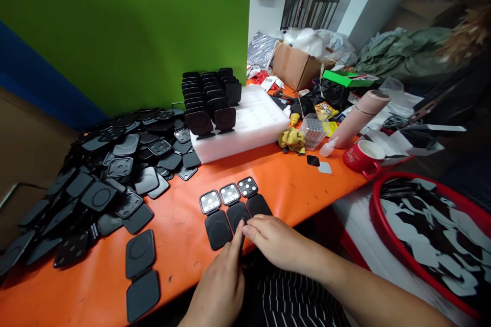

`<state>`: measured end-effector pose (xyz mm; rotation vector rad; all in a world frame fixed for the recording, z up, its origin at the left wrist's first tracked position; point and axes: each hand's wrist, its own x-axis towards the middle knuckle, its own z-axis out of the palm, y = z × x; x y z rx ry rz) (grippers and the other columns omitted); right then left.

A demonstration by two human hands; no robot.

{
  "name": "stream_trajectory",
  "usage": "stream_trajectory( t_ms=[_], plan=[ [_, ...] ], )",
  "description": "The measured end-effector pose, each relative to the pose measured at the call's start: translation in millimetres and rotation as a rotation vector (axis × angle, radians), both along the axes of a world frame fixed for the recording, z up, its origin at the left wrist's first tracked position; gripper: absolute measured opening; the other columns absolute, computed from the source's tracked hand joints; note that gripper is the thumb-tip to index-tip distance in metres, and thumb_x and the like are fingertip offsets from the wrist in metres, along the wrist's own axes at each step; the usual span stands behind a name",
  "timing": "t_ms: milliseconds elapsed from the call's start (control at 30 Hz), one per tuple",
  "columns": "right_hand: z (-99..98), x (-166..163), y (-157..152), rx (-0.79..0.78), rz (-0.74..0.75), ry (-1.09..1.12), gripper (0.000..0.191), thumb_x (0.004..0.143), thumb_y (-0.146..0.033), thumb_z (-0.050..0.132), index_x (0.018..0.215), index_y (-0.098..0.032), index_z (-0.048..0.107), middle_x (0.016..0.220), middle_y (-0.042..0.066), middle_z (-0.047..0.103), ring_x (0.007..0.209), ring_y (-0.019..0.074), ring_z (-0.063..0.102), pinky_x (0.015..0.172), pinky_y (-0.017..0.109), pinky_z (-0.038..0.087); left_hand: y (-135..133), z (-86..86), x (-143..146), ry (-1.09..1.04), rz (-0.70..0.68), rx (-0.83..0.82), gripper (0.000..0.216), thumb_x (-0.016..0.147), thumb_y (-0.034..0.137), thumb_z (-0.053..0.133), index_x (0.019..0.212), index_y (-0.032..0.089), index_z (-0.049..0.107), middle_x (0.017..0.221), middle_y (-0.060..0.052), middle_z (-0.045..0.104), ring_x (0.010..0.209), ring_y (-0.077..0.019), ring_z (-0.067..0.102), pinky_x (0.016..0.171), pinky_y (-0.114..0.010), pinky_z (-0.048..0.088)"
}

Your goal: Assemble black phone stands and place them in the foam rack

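Observation:
My left hand [222, 278] is at the table's front edge, its index finger and thumb side pressed close to my right hand. My right hand [274, 240] is closed, fingers curled and thumb beside the left fingertip. Between them shows a thin dark piece [242, 244], mostly hidden by my fingers. Just beyond lie three unfolded black hinged pads in a row: a left pad [218, 230], a middle pad [237, 213] and a right pad [258, 206]. Their far halves show pale or white dots. Another unfolded hinged pad [140, 254] lies further left.
A large pile of black pads [102, 196] covers the table's left. Black pads stand in rows on a white foam block [261, 120]. To the right are a yellow cloth [291, 139], a red mug [358, 158], a pink flask [358, 117] and a red basket [378, 214] of scraps.

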<state>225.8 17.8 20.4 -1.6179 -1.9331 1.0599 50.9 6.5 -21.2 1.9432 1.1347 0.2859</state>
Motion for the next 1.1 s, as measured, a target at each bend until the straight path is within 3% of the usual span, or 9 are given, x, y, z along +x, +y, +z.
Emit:
stream_trajectory(
  t_ms=[100,233,400,500,633,767,933,1100],
  plan=[
    [-8.5,-3.0,-0.1,-0.031,-0.094,0.108,0.033,0.088,-0.034,0.039,0.064,-0.017,0.054,0.065,-0.001,0.053,0.063,0.0108,0.048,0.058,0.022,0.035,-2.3,-0.2,-0.4,-0.002,0.000,0.027,0.063,0.082,0.015,0.037,0.139,0.028,0.014,0.129,-0.010,0.047,0.106,-0.0256,0.052,0.085,-0.036,0.042],
    [-16.6,-6.0,2.6,-0.118,-0.213,0.305,0.035,0.083,-0.041,0.046,0.059,-0.016,0.050,0.057,-0.003,0.047,0.054,0.0085,0.043,0.051,0.020,0.031,0.3,1.0,3.1,-0.043,0.082,-0.078,0.057,0.084,0.029,0.045,0.137,0.027,0.024,0.117,-0.010,0.057,0.101,-0.0276,0.056,0.082,-0.037,0.044],
    [-23.2,-7.8,7.9,-0.465,-0.160,0.814,0.042,0.084,-0.053,0.036,0.077,-0.016,0.052,0.050,-0.006,0.044,0.037,0.0046,0.035,0.039,0.017,0.026,12.3,2.4,8.1,-0.479,0.349,-0.387,0.040,0.086,0.040,0.043,0.119,0.019,0.050,0.105,-0.008,0.063,0.097,-0.0236,0.057,0.084,-0.033,0.044],
    [-22.5,-9.6,7.6,-0.523,-0.187,0.890,0.041,0.084,-0.053,0.038,0.079,-0.015,0.053,0.049,-0.007,0.042,0.034,0.0029,0.029,0.036,0.016,0.021,16.5,5.1,4.0,-0.541,0.385,-0.426,0.038,0.086,0.039,0.044,0.115,0.016,0.054,0.105,-0.008,0.063,0.098,-0.0239,0.058,0.085,-0.034,0.044],
    [-16.9,-9.8,2.6,-0.598,-0.209,0.932,0.031,0.081,-0.045,0.049,0.074,-0.015,0.050,0.061,-0.004,0.045,0.041,0.0024,0.034,0.038,0.015,0.025,15.1,9.5,-6.6,-0.399,0.277,-0.124,0.030,0.087,0.032,0.046,0.114,0.025,0.056,0.116,-0.003,0.059,0.104,-0.0202,0.055,0.090,-0.030,0.042],
    [-12.8,-5.7,-2.7,-0.741,-0.188,0.955,0.030,0.081,-0.043,0.050,0.069,-0.015,0.047,0.057,-0.004,0.043,0.042,0.0031,0.035,0.038,0.015,0.026,10.9,11.7,-15.1,-0.253,0.082,0.217,0.036,0.087,0.020,0.044,0.121,0.031,0.048,0.119,0.001,0.057,0.106,-0.0144,0.054,0.091,-0.025,0.044],
    [-10.0,-3.4,-4.5,-0.851,-0.193,1.041,0.028,0.079,-0.040,0.054,0.071,-0.013,0.050,0.061,-0.002,0.046,0.043,0.0024,0.036,0.037,0.015,0.022,8.9,17.1,-20.6,-0.093,-0.121,0.524,0.047,0.083,0.012,0.046,0.129,0.023,0.040,0.120,-0.004,0.056,0.106,-0.0142,0.055,0.087,-0.022,0.046],
    [-13.7,-15.5,-5.6,-0.820,-0.308,1.065,0.025,0.077,-0.036,0.057,0.067,-0.014,0.049,0.053,-0.005,0.043,0.039,0.0018,0.032,0.035,0.015,0.016,8.4,17.7,-22.4,-0.086,-0.132,0.668,0.049,0.081,0.009,0.046,0.129,0.018,0.040,0.116,-0.008,0.059,0.104,-0.0161,0.057,0.085,-0.023,0.047]
  ],
)
